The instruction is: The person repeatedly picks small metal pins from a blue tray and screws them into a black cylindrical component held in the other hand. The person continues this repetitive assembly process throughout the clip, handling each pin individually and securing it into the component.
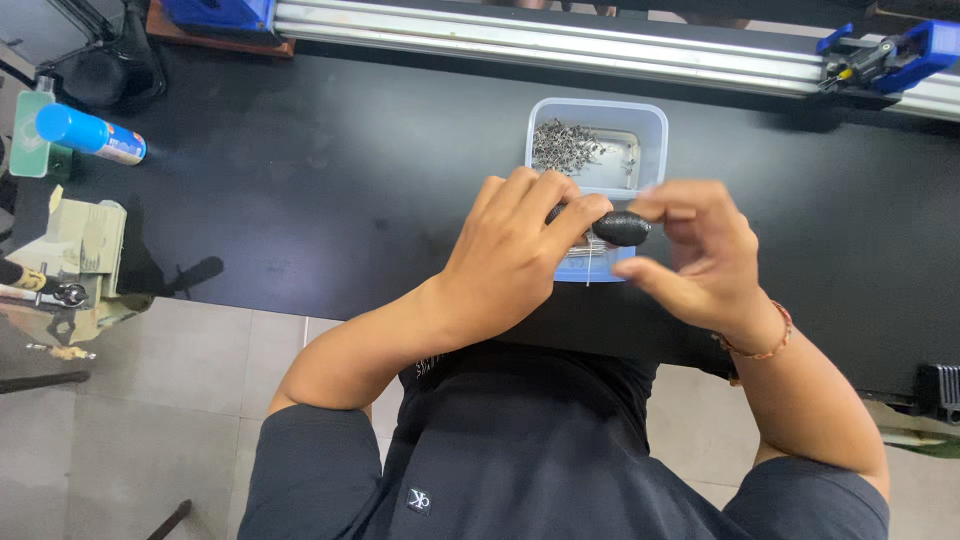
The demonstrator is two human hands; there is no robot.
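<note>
A black oval piece (621,228) is held between both hands, left hand (515,250) and right hand (692,255), at the frame's centre, over a clear tub (650,125) on the black tabletop (330,170).

Container (652,120): on the table (330,180), middle, near the front edge.
Small metal parts (563,145): in the container, heaped at its left rear.
Hands: left hand (510,250) and right hand (695,250) over the container's front, an oval piece (622,229) between them.
Spray can (88,134): lying far left.
Rail (540,38): along the table's rear.
Clamp (900,55): on the rail's right end.
</note>
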